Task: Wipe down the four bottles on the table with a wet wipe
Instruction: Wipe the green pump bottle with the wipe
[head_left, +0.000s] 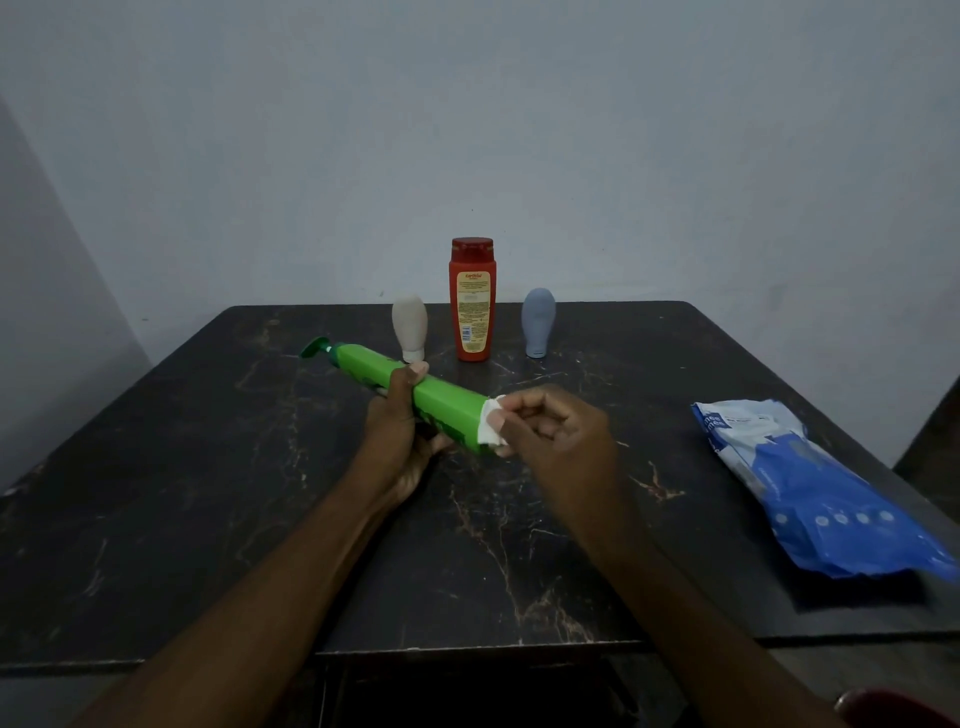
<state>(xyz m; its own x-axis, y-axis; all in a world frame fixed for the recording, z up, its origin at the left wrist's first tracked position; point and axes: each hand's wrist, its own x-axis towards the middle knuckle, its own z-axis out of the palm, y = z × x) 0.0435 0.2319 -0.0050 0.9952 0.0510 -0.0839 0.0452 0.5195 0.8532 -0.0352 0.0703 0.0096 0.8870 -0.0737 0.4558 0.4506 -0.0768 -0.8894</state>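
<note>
My left hand (397, 415) grips a green pump bottle (441, 402) around its middle and holds it tilted above the table, pump end up to the left. My right hand (550, 428) pinches a white wet wipe (490, 428) against the bottle's base end. Behind them stand three more bottles: a beige squeeze bottle (409, 327), a red bottle (472, 299) with a yellow label, and a grey-blue squeeze bottle (538, 322).
A blue and white wet wipe pack (810, 483) lies at the right of the dark marbled table (208, 493). A plain wall rises close behind the table's far edge. The near edge runs just below my forearms.
</note>
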